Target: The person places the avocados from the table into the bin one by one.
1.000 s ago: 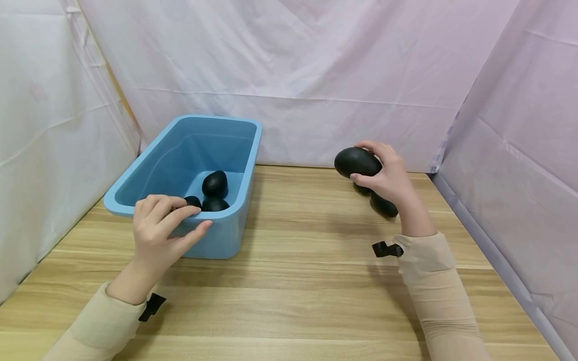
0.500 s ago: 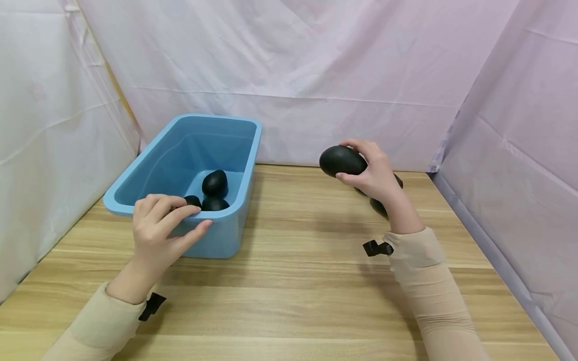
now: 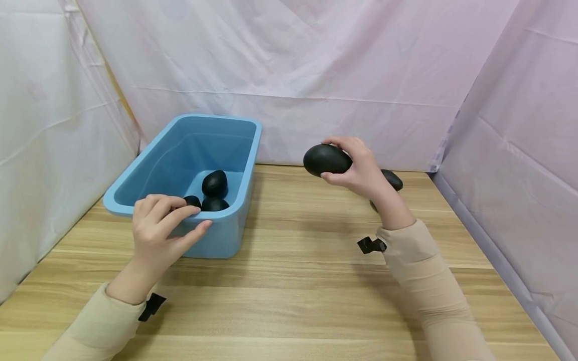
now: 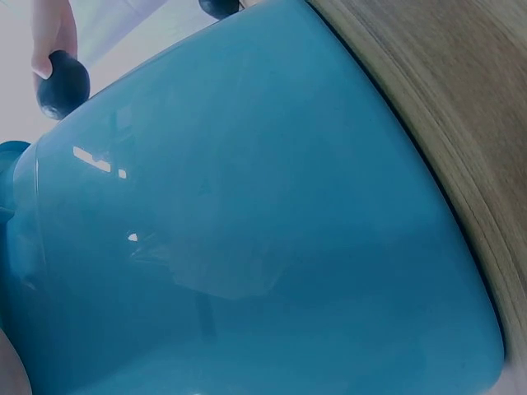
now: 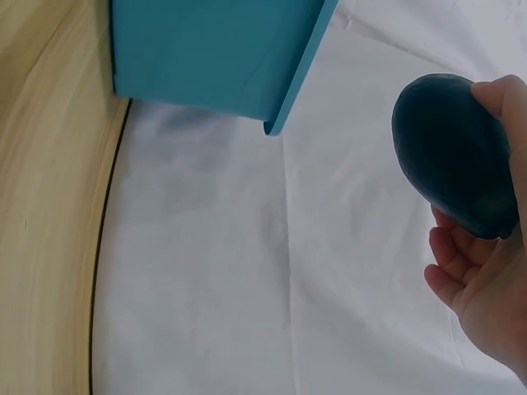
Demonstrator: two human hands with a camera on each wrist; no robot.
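Note:
My right hand holds a smooth black stone in the air above the wooden table, to the right of the blue plastic bin. The right wrist view shows the same stone cupped in my fingers, with the bin ahead. My left hand grips the bin's near rim, fingers curled over the edge. Three black stones lie inside the bin at its near end. In the left wrist view the bin's wall fills the frame.
Two more black stones lie on the table behind my right wrist, partly hidden. Pale cloth walls close in the table at the back, left and right. The bin stands at the back left.
My right hand has carried the black stone to the left, toward the bin. The left hand and the bin have stayed in place.

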